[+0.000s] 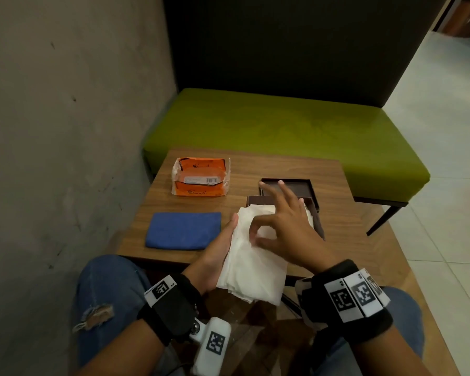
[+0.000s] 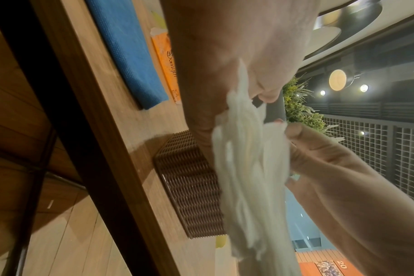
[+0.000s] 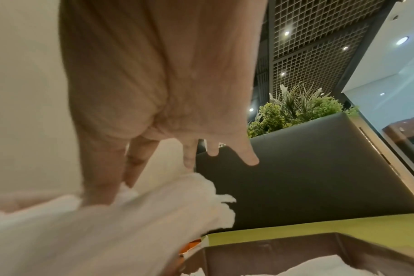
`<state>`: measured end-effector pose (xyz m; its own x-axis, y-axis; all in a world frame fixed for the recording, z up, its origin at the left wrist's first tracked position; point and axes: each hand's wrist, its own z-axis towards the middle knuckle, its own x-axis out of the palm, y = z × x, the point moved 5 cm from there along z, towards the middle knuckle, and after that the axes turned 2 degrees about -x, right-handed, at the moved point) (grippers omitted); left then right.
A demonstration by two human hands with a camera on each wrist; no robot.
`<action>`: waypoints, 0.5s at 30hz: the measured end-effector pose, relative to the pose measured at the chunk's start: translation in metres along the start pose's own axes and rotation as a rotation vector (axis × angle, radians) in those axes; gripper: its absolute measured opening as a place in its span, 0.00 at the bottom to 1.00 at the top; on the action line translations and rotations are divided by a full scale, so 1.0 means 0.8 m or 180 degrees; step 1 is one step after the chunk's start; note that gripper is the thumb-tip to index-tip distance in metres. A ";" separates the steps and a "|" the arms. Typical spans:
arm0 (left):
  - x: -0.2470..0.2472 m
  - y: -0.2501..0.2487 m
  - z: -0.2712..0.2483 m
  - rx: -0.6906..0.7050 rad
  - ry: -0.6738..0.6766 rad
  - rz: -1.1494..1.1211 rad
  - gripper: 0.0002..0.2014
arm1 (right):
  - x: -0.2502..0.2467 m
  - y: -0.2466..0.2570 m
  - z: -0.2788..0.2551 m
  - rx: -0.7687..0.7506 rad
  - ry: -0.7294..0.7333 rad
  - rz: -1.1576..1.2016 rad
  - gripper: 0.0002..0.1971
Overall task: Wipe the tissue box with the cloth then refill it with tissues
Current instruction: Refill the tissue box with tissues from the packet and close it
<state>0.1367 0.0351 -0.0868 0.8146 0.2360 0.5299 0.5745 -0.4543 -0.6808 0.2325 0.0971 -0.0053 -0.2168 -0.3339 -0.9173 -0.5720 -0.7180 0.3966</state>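
Green upholstered bench seat: far side, behind the worktop; not in use.

Wooden worktop: carries every item below.

White stack of loose tissues: raised over the near edge of the worktop, just short of the box, apparently being squared up for loading. The left hand cradles its left edge from beneath, fingers wrapped round the stack. The right hand rests on top, thumb and forefinger pinching the upper sheets, remaining fingers fanned wide.

Folded blue cloth: flat at the near left, well apart from both hands; judged set aside, wiping finished.

Orange plastic tissue packet: far left, torn open; likely the source of the stack.

Dark brown woven tissue box: right of centre, open, some white tissue already inside, so refilling looks under way.

Dark brown box lid: inverted just beyond the box, clear of the opening.
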 end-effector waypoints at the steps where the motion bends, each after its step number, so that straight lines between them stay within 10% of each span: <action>1: -0.001 0.000 0.000 0.0029 -0.0031 0.0053 0.27 | -0.004 -0.002 0.002 -0.0005 -0.0248 0.0117 0.04; 7: 0.007 0.004 -0.006 0.0104 0.0133 0.0028 0.33 | 0.009 -0.009 0.015 0.0173 -0.0964 0.0207 0.04; 15: -0.006 -0.004 -0.007 0.0227 -0.0320 0.0383 0.20 | 0.014 -0.016 -0.019 0.0172 -0.1437 0.0754 0.32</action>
<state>0.1308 0.0303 -0.0843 0.8797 0.2698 0.3915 0.4736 -0.4233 -0.7724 0.2494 0.0933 -0.0205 -0.6588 -0.1781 -0.7309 -0.5032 -0.6180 0.6041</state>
